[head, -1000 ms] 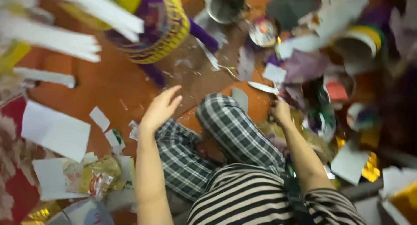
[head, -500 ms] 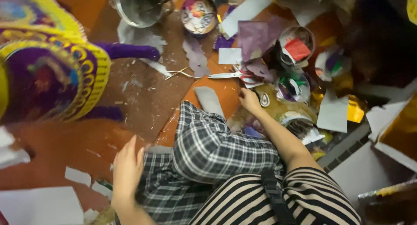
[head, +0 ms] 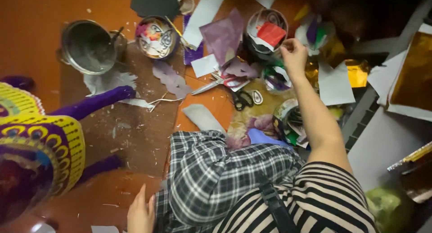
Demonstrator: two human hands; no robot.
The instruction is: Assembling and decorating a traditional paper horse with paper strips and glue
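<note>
My right hand (head: 293, 56) reaches forward over a round tin (head: 266, 35) that holds red and white paper scraps; its fingers are curled at the tin's near rim, and I cannot tell whether they pinch anything. My left hand (head: 140, 213) rests flat on the orange floor (head: 36, 44) beside my checked trouser leg (head: 211, 174), fingers apart and holding nothing. Red-handled scissors (head: 215, 83) and black-handled scissors (head: 242, 99) lie on the floor in front of my knee.
A purple and yellow papier-mâché figure (head: 40, 147) stands at the left. A grey metal pot (head: 87, 47) and a tin of cut-outs (head: 155, 37) sit at the back. Purple, white and gold paper pieces (head: 222, 35) litter the floor; cardboard sheets (head: 409, 75) lie at the right.
My right hand has stretched farther forward, from the scraps near my knee up to the round tin. My left hand stayed on the floor while the view swung right.
</note>
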